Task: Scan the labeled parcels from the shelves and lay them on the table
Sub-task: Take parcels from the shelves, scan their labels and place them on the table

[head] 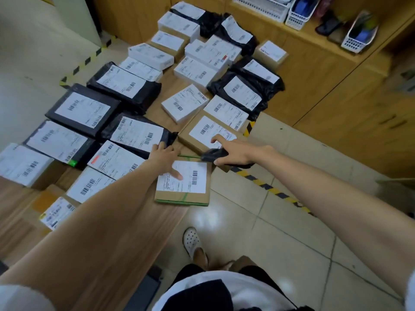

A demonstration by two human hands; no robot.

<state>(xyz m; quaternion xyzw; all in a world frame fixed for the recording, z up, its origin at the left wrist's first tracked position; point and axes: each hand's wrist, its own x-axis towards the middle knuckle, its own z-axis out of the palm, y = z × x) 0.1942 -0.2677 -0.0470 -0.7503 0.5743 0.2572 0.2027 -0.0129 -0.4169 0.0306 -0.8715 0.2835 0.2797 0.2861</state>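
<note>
A flat cardboard parcel point(197, 196) with green tape and a white barcode label lies at the near right edge of the wooden table point(157, 223). My left hand point(165, 159) holds its far left corner, thumb lying on the label. My right hand point(235, 151) grips a black handheld scanner point(213, 155) just beyond the parcel, index finger stretched over the label of another cardboard parcel point(202, 133). Several labeled parcels, black bags and white or brown boxes, cover the rest of the table.
Black-and-yellow hazard tape point(269, 187) marks the tiled floor to the right of the table. Wooden cabinets point(336, 86) stand at the back right with white baskets point(357, 34) on top. My foot in a white clog point(192, 240) is beside the table's near end.
</note>
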